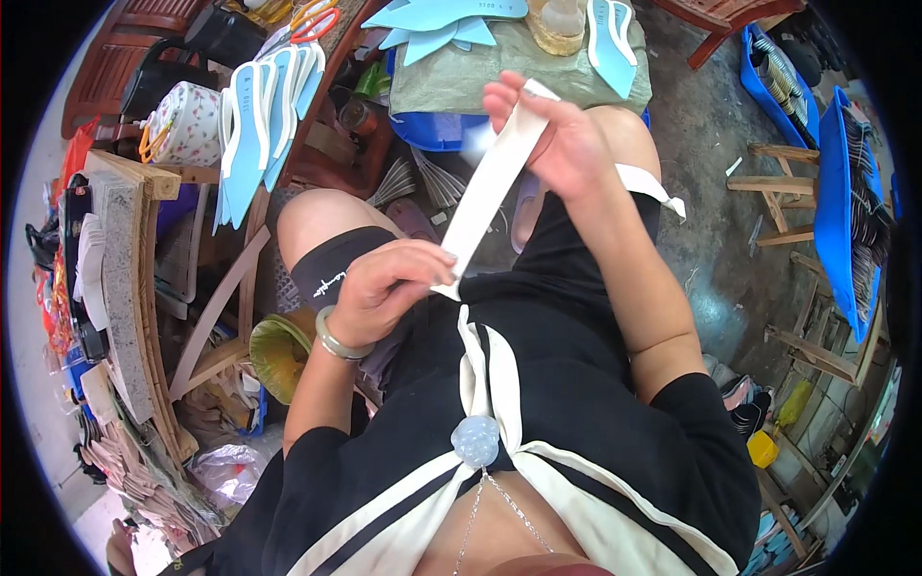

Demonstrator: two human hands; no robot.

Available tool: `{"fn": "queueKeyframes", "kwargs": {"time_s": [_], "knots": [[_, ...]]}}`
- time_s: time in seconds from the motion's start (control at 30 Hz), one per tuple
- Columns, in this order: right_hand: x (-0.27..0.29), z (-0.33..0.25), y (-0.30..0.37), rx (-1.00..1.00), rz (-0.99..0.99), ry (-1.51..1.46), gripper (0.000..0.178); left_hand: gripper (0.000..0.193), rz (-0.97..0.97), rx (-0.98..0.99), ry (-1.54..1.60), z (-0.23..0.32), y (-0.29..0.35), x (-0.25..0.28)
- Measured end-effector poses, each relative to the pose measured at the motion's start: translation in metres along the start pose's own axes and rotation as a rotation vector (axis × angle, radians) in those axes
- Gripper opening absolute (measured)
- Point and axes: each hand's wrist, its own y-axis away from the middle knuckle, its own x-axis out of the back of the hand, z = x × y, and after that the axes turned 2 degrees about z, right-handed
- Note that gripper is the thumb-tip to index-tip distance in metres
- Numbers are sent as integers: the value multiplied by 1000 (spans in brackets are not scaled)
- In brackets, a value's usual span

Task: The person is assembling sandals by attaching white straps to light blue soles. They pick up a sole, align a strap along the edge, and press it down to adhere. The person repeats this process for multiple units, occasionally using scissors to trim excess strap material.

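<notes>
- Around the person's knees spreads a dark, scuffed floor, partly covered by the lap and forearms.
- Across the lap are black shorts; a second white strip lies over the right thigh.
- Straight ahead, just beyond the knees, a grey-green sack cloth covers a work surface, with light-blue pieces on top and a blue tub below, blocking the way forward.
- At the far left, upright boards close off that side.
- On the right stands a long blue tray of dark stacked pieces, near wooden frames.
- Front left, white-edged light-blue pieces overhang a table edge, beside a flower-patterned container.
- Beside the left forearm sits a yellow-green pail, partly hidden by it.
- Above the lap, the long white strip slants between the hands, hiding some of the floor.
- The right hand grips its upper end.
- The left hand pinches its lower end near the waist.
- Orange-handled scissors lie at the upper left.
</notes>
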Motion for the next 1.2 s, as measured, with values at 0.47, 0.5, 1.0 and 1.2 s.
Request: {"fn": "queueKeyframes", "kwargs": {"time_s": [0.47,0.5,1.0,1.2], "knots": [[21,-61,25,639,151,882,35,5,-180,74,335,14,-13,27],[2,-40,30,462,-170,888,38,4,-295,45,217,12,-29,23],[6,27,31,-288,-179,669,17,57,73,-16,-1191,-180,-253,107],[16,9,23,-44,-161,877,13,74,-18,191,-1365,-230,-300,112]]}}
